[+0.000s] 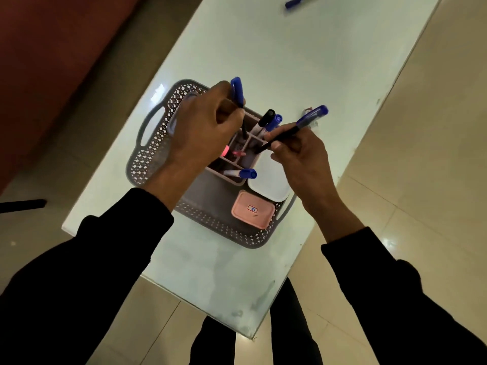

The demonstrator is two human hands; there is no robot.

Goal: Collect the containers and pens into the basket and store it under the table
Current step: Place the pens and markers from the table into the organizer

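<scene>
A grey perforated basket (210,225) stands on the white table (276,61). Inside it are a divided pen organiser (241,160), a white lidded container (268,183) and a pink lidded container (251,209). My left hand (203,127) pinches a blue-capped pen (238,93) upright, its tip down in the organiser. A second blue-capped pen (303,125) is slanted in the grip of my right hand (300,151), tip toward the organiser. Black and blue-capped markers (271,119) stand in the far compartment. Another blue-capped marker (243,173) lies in the near one.
One blue-capped pen (295,1) lies on the table's far end. A small object (311,114) sits on the table behind my right hand. Tiled floor surrounds the narrow table; a reddish-brown surface (52,61) lies to the left. My legs are at the near table edge.
</scene>
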